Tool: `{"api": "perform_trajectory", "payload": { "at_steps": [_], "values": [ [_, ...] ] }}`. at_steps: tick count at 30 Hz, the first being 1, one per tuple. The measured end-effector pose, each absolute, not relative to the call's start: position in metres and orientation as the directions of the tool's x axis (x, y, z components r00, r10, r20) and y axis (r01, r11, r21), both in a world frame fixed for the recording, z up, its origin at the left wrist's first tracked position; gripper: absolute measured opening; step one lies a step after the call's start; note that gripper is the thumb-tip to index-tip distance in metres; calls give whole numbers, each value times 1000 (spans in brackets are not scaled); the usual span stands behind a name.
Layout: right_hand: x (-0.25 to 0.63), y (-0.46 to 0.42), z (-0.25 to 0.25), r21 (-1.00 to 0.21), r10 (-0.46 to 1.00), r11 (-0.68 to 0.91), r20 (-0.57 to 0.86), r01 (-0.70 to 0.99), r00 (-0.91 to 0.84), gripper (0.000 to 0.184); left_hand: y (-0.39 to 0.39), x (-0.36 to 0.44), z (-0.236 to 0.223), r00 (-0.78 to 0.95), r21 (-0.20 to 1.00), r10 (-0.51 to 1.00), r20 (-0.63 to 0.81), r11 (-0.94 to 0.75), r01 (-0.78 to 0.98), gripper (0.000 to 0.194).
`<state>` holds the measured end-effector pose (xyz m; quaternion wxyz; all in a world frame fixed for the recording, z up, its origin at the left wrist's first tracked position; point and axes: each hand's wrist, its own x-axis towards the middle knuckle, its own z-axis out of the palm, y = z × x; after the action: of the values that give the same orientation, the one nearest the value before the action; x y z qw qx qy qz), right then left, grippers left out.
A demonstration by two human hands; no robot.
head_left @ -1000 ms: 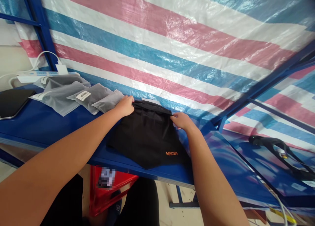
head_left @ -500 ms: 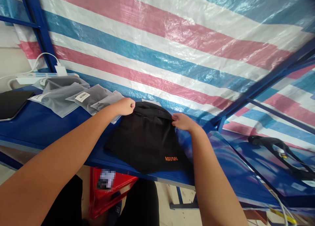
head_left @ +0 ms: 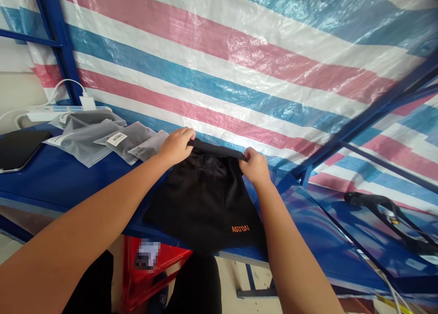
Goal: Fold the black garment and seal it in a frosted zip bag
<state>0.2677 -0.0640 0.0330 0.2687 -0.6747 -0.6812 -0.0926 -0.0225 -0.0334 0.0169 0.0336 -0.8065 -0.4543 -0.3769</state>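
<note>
A black fabric bag (head_left: 201, 204) with orange AstroAI lettering near its lower right corner lies on the blue table, its lower edge reaching the table's front edge. My left hand (head_left: 178, 145) grips the left end of its dark top band, thumb and fingers closed on the cloth. At the right end of the same band, my right hand (head_left: 255, 166) is also closed on the fabric. Between both hands the band is stretched nearly straight and raised a little above the wrinkled body of the bag.
Several frosted plastic bags (head_left: 85, 143) with dark contents lie to the left, beside a black flat device (head_left: 20, 147) and a white power strip (head_left: 37, 115). A striped sheet (head_left: 205, 54) hangs behind. A black strap-like headset (head_left: 379, 204) rests at right; a red stool (head_left: 171, 254) stands below.
Both hands have turned and lifted the top band, pulling it straighter and up from the bag's body. My left hand has shifted slightly right. The view has shifted a little.
</note>
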Motion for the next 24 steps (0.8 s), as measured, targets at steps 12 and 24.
{"api": "perform_trajectory", "payload": {
  "at_steps": [12,24],
  "values": [
    [284,-78,51,-455,955,100,-204,885,-213,29,-40,-30,28,484,487,835,262,-547,681,46],
    [259,-40,-8,-500,976,88,218,861,27,53,-19,-16,-13,400,574,896,194,-434,694,49]
  ]
}}
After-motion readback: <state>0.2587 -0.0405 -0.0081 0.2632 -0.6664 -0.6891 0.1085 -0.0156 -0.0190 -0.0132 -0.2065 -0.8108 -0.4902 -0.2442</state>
